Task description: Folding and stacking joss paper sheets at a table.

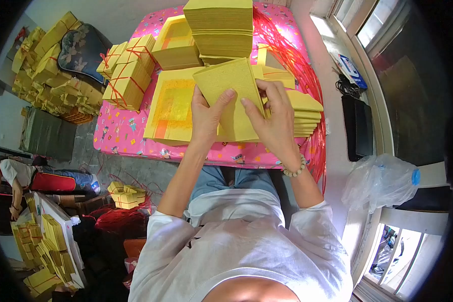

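Note:
A thin stack of yellow paper sheets [225,75] is held up at the table's near middle, tilted, with its top edges lifted. My left hand [208,115] grips its lower left side, thumb on the front face. Along the right side, my right hand [273,113] is closed on the edge of the stack, its thumb in front and its fingers partly behind. Below the hands lies a larger yellow sheet with a gold and orange square [172,103]. Just beyond rises a tall pile of yellow paper [221,32].
String-tied paper bundles [131,80] stand left on the pink table [118,133]. Fanned paper stacks [304,108] and long red strings [307,65] lie right. A plastic bag [380,181] is by the window. At lower left another person [17,176] is beside a paper-covered table [70,226].

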A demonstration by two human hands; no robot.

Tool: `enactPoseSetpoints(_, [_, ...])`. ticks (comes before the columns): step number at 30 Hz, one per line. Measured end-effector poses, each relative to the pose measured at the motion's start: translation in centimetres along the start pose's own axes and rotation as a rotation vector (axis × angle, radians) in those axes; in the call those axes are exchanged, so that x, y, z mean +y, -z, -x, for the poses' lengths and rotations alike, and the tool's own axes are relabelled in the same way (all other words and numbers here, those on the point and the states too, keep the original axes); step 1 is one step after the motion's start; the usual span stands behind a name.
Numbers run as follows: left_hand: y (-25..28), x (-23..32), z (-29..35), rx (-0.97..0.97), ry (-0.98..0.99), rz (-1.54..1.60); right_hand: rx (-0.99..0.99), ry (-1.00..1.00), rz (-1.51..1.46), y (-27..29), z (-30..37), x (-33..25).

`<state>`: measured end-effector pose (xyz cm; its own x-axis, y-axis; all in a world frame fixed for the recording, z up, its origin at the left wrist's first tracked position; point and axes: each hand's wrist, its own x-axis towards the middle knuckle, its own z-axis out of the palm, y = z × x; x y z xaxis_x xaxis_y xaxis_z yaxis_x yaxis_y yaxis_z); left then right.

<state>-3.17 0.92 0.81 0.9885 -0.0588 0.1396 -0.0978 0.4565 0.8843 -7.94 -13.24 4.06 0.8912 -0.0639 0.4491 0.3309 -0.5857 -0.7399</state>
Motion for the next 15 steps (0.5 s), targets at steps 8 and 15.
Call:
enactPoseSetpoints(8, [-0.5, -0.8, -3.3, -0.12, -0.205, -0.15, 0.108, 0.129, -0.371, -3.5, -2.8, 5.1])
enactPoseSetpoints(15, [1.1, -3.7, -4.9, -0.182, -0.237, -0.166, 0.013, 0.082, -0.442, -5.2, -3.0, 7.3])
